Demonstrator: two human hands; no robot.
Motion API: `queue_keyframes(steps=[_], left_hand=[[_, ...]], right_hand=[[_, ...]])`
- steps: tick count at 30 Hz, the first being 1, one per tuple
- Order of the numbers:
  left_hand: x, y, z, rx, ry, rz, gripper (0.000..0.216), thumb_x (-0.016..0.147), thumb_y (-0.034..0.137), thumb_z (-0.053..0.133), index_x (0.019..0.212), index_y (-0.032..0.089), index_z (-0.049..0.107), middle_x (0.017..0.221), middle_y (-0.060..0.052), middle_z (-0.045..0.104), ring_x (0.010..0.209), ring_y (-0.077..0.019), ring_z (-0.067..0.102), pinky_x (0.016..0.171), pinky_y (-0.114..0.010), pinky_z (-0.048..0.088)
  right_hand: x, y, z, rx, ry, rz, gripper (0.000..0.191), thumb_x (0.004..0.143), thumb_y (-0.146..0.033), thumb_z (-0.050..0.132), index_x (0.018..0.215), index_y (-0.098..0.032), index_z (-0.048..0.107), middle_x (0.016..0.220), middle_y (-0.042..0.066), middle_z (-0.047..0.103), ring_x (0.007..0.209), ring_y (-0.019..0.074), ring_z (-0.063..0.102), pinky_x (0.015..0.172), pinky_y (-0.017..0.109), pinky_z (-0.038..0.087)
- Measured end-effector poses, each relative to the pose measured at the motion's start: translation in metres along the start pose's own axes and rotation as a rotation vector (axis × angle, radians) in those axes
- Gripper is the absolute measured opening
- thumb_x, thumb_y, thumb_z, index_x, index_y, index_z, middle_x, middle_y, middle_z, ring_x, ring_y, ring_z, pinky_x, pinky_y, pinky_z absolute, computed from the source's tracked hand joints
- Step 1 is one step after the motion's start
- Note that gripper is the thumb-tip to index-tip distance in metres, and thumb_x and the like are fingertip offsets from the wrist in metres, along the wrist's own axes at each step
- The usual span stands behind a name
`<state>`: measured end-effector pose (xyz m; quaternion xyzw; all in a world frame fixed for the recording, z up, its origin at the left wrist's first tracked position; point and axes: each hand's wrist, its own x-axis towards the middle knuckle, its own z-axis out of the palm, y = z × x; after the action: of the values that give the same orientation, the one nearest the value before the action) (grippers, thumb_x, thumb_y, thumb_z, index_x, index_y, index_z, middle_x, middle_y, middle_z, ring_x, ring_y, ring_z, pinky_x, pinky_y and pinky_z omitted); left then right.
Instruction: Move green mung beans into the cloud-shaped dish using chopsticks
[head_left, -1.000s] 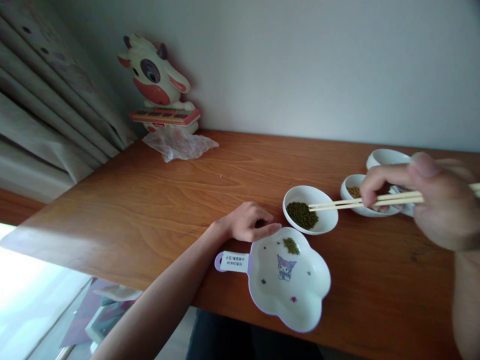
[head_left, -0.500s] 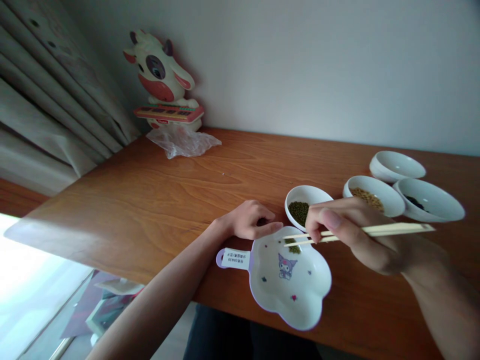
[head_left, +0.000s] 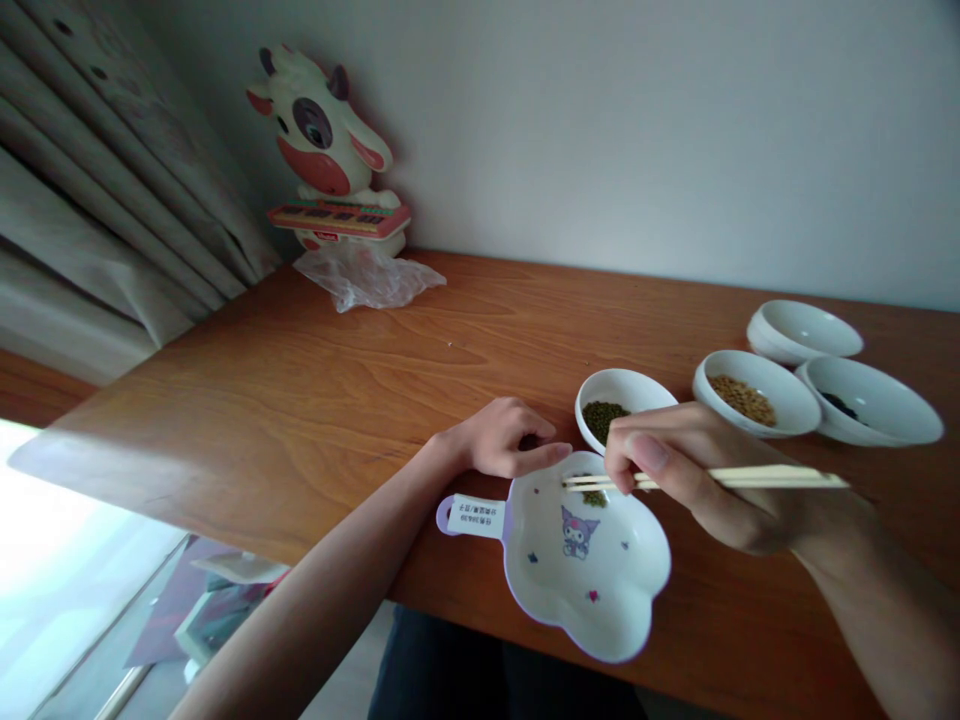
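My right hand [head_left: 701, 475] grips a pair of wooden chopsticks [head_left: 750, 479], their tips over the small heap of green beans [head_left: 595, 497] in the flower-shaped white dish [head_left: 600, 590] with a cartoon figure and a labelled handle [head_left: 471, 517]. My left hand [head_left: 506, 448] rests on the table with curled fingers against the dish's far left rim. Just behind stands a small white bowl of green beans [head_left: 611, 412].
To the right stand a bowl of tan grains [head_left: 754, 402], a bowl with a few dark beans [head_left: 866, 412] and a stacked white bowl [head_left: 802, 330]. A cow toy [head_left: 326, 150] and crumpled plastic bag [head_left: 367, 280] sit at the back left. The wooden table's [head_left: 300, 400] near edge runs below the dish.
My right hand brought the chopsticks from the bowl of green beans down and left to the flower dish, and the tips now hover over the bean heap. My left hand stayed put.
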<state>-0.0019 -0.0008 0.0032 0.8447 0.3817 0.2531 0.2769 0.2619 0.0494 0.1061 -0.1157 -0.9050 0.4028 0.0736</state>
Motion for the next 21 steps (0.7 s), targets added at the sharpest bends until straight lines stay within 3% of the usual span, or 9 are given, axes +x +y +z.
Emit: queue_keyframes(steps=[7,14,21], left_hand=[[0.000,-0.001,0.001,0.016,0.004,0.011,0.045,0.110,0.040,0.049,0.075,0.016,0.064,0.069,-0.001,0.063,0.061,-0.0107,0.053,0.062,-0.027,0.038],[0.001,0.001,0.001,0.010,0.001,0.004,0.050,0.111,0.043,0.047,0.069,0.017,0.055,0.064,0.000,0.057,0.059,-0.0106,0.047,0.061,-0.028,0.035],[0.000,0.000,0.001,0.009,-0.002,0.003,0.049,0.111,0.044,0.047,0.071,0.017,0.057,0.067,-0.001,0.060,0.061,-0.0111,0.050,0.062,-0.028,0.036]], right_hand=[[-0.001,-0.001,-0.001,-0.021,0.051,-0.050,0.046,0.117,-0.040,0.037,0.082,-0.021,0.059,0.072,-0.001,0.057,0.065,0.0139,0.051,0.065,0.033,0.038],[-0.017,0.006,-0.018,0.100,0.161,-0.047,0.057,0.117,-0.053,0.034,0.081,-0.023,0.068,0.073,0.002,0.064,0.066,0.0182,0.058,0.067,0.037,0.040],[-0.005,-0.001,-0.006,0.013,0.061,-0.053,0.053,0.117,-0.049,0.033,0.083,-0.022,0.063,0.075,0.002,0.063,0.067,0.0166,0.055,0.066,0.035,0.041]])
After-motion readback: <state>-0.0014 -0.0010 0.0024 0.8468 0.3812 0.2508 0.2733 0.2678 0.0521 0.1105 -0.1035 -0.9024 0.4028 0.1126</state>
